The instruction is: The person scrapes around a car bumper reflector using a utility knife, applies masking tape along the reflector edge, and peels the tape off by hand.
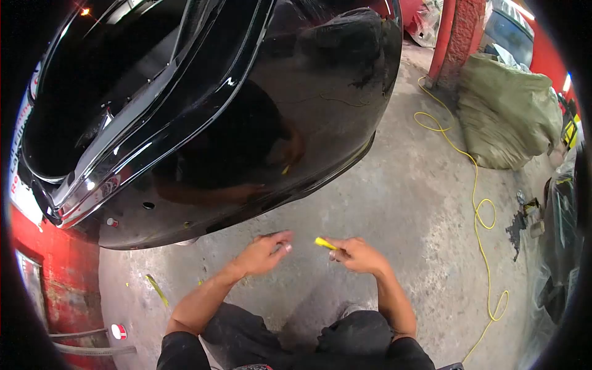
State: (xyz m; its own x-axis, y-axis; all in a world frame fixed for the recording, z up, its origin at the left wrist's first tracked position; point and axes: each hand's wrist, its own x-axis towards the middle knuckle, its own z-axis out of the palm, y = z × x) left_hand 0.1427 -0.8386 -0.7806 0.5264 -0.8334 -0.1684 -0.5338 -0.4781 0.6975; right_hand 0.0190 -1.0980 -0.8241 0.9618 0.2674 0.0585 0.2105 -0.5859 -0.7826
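My right hand [357,254] pinches a small yellow stick-like piece [324,243] between thumb and fingers. Its exact kind is too small to make out. To the left, my left hand [266,253] is held out with thumb and fingers apart and nothing in it. A gap of floor shows between the two hands. Just beyond them is the lower edge of a glossy black car body [246,148], which mirrors my arms and the yellow piece. Neither hand touches it.
A yellow cord [476,203] snakes over the concrete floor [394,203] on the right. Beside a red post [456,43] stands a bulky covered heap [505,114]. A yellow-green strip [157,290] and a red-and-white container [119,332] lie at left, near hoses [92,349].
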